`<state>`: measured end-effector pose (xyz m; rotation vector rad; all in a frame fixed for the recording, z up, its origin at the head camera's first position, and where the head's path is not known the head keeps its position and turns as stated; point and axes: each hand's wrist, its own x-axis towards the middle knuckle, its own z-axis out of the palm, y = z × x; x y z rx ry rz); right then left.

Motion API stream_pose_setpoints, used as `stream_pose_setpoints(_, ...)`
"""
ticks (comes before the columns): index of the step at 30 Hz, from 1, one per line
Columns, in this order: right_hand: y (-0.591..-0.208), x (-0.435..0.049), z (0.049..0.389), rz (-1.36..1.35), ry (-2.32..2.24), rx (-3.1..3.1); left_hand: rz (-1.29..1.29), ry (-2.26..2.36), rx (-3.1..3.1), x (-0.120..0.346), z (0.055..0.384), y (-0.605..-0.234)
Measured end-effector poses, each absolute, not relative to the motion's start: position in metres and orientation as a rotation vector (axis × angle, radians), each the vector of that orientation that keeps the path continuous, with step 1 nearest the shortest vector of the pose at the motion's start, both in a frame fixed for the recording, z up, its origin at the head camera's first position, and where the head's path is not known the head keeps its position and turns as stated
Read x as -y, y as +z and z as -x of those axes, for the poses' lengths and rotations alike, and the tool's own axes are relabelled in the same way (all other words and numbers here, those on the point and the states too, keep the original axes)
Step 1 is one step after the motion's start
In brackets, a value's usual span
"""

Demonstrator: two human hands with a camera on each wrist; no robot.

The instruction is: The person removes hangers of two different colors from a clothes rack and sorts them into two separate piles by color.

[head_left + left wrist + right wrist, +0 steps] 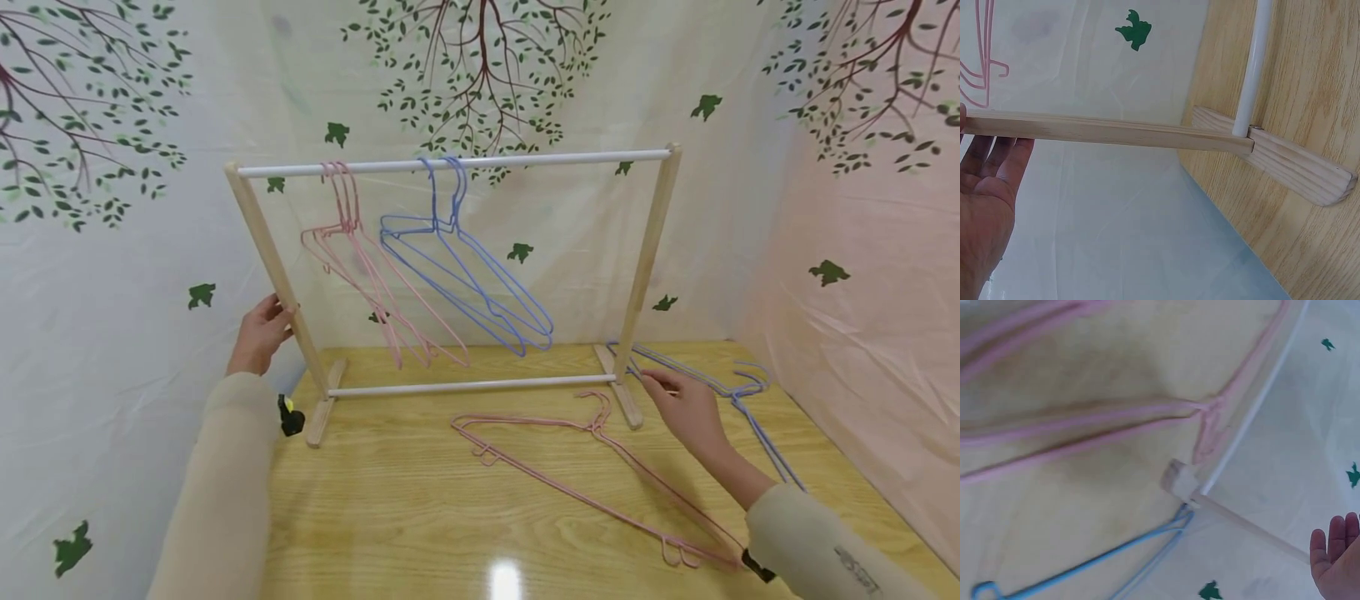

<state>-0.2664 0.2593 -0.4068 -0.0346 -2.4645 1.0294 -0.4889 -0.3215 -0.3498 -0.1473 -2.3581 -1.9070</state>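
A small clothes rack with wooden posts and white bars [465,386] stands on the table. My left hand [261,333] grips its left post [1116,132] partway up, fingers behind the wood. My right hand [686,412] hovers near the foot of the right post [647,267], its fingers loosely extended with nothing held; in the right wrist view the hand [1340,559] shows at the edge. Several pink hangers [378,283] hang on the left part of the top bar. Blue hangers [480,275] hang right of them.
Pink hangers [547,485] lie stacked on the wooden table [375,508] in front of the rack. Blue hangers [738,390] lie at the right, beyond my right hand. A leaf-printed cloth [750,250] encloses the back and sides.
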Motion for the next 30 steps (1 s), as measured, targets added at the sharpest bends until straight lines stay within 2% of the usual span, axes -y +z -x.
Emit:
stream_pose_setpoints(18,-0.314,-0.176,0.325,-0.135,0.989,2.276,0.218,-1.930,2.338,0.326,0.485,-0.349)
stream_pose_setpoints(30,-0.289,-0.143,0.347,-0.177,0.994,2.249,0.232,-1.931,2.348,0.325,0.483,-0.346)
